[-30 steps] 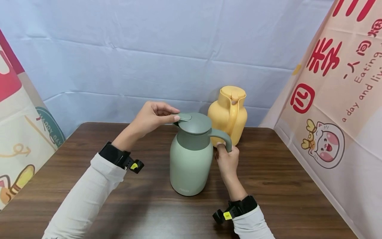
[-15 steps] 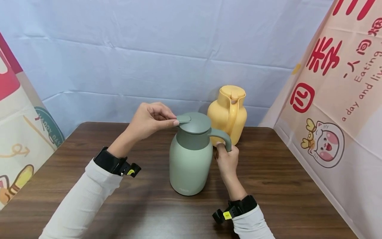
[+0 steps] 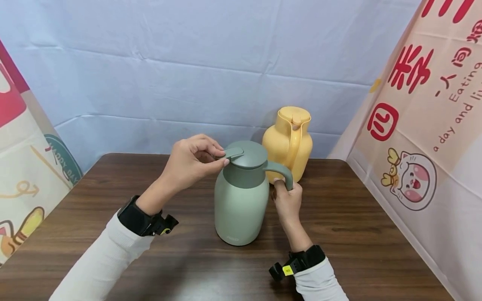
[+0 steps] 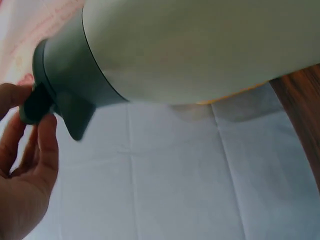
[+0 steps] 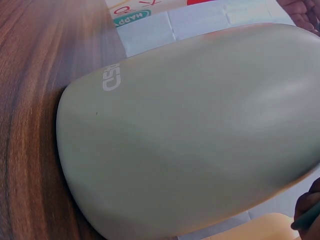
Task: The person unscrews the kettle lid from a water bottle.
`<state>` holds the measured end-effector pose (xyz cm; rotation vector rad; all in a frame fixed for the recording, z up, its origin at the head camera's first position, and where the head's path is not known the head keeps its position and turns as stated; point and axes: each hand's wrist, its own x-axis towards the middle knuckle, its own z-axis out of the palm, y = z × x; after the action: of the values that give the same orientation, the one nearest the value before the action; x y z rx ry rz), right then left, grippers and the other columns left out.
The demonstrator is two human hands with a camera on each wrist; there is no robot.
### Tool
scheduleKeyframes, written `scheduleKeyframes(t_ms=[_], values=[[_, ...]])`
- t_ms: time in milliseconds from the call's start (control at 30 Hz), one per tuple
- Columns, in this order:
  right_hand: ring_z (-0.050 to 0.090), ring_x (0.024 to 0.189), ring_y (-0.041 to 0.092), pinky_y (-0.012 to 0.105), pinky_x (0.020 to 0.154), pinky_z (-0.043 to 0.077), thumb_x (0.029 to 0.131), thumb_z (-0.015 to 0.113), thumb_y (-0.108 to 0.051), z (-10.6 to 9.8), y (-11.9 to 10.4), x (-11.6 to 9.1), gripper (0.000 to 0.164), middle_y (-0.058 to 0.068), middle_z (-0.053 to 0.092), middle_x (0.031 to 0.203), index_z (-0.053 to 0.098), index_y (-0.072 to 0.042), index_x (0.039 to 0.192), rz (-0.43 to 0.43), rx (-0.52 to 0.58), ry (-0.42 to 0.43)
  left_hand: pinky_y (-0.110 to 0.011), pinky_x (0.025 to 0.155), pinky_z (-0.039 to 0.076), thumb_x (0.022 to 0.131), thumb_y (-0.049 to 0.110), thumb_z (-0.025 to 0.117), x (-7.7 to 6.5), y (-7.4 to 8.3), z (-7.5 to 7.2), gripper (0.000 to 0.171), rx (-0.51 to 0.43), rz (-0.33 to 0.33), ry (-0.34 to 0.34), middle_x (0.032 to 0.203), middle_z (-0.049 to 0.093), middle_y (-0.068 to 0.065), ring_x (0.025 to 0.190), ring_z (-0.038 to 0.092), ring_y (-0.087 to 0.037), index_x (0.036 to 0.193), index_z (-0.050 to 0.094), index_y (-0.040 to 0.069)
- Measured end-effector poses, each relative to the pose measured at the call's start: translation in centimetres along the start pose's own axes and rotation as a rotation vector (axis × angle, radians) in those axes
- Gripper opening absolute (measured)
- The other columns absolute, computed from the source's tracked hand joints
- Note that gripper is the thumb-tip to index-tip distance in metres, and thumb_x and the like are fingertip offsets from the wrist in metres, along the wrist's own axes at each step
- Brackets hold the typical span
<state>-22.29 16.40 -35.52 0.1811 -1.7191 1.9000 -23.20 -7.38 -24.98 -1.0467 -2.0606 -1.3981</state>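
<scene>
A pale green vacuum jug [image 3: 241,209] stands upright on the wooden table. My left hand [image 3: 192,161] pinches the tab [image 3: 234,152] of its darker green lid [image 3: 252,154] between thumb and fingers. In the left wrist view, that tab [image 4: 36,104] sits between the fingertips, offset from the pointed spout [image 4: 75,117] below it. My right hand [image 3: 288,200] grips the lower end of the jug's curved handle [image 3: 280,169]. The right wrist view is mostly filled by the jug's body [image 5: 190,135], with part of the right hand [image 5: 309,202] at the edge.
A yellow vacuum jug [image 3: 288,146] stands close behind the green one, to its right. Light blue cloth [image 3: 169,75] hangs behind the table [image 3: 350,234]. Printed cloths hang at the left and right [image 3: 452,175].
My left hand has come a little lower and nearer to me, still at the lid's tab. The tab has swung slightly towards me. My right hand keeps its grip on the handle.
</scene>
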Motion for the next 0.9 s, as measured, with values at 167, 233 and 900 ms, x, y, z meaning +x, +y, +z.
scheduleKeyframes(t_ms=[167,233,900], values=[[0.02,0.033,0.011,0.024,0.038,0.019,0.09,0.048,0.003,0.1,0.0,0.0,0.044,0.001,0.024,0.04,0.026,-0.002,0.052,-0.002,-0.008,0.0,-0.024,0.058,0.05,0.074,0.001,0.075,-0.8,0.9,0.8,0.007,0.061,0.11,0.053,0.09,0.064,-0.002,0.065,0.061,-0.008,0.079,0.07,0.003],[0.02,0.033,0.011,0.024,0.038,0.02,0.09,0.048,0.002,0.1,0.0,0.0,0.044,0.001,0.025,0.04,0.027,-0.002,0.052,-0.003,-0.012,-0.003,-0.023,0.058,0.05,0.073,0.0,0.074,-1.0,1.2,1.1,0.007,0.059,0.143,0.06,0.092,0.064,-0.003,0.067,0.061,-0.008,0.078,0.07,0.002],[0.021,0.032,0.011,0.024,0.038,0.02,0.091,0.05,-0.001,0.1,-0.1,0.0,0.045,0.0,0.025,0.04,0.027,-0.003,0.052,0.001,-0.017,0.003,-0.019,0.065,0.05,0.067,-0.005,0.079,-1.6,1.1,2.9,0.021,0.185,0.394,0.19,0.083,0.059,-0.011,0.074,0.064,-0.017,0.086,0.07,-0.005]])
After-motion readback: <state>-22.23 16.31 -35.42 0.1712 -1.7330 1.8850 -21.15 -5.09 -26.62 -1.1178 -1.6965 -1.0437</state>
